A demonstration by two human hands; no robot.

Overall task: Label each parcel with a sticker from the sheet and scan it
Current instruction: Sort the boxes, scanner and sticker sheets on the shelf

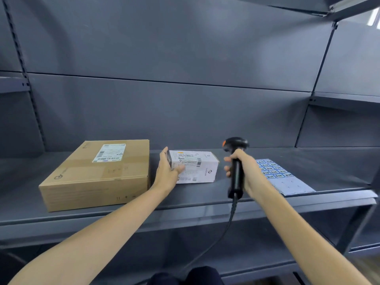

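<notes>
On the grey shelf (185,204) the small white parcel (202,171) sits at centre, with the left hand (167,171) laid against its 9 o'clock end, fingers straight and thumb resting across the top. At the parcel's 3 o'clock, the right hand (242,173) holds the black barcode scanner (236,161) upright, fingers wrapped round the handle (its cable trails down toward 6 o'clock). The sticker sheet (287,182) lies flat further toward 3 o'clock. The large brown parcel (96,173) rests at 9 o'clock, just beside the left hand.
</notes>
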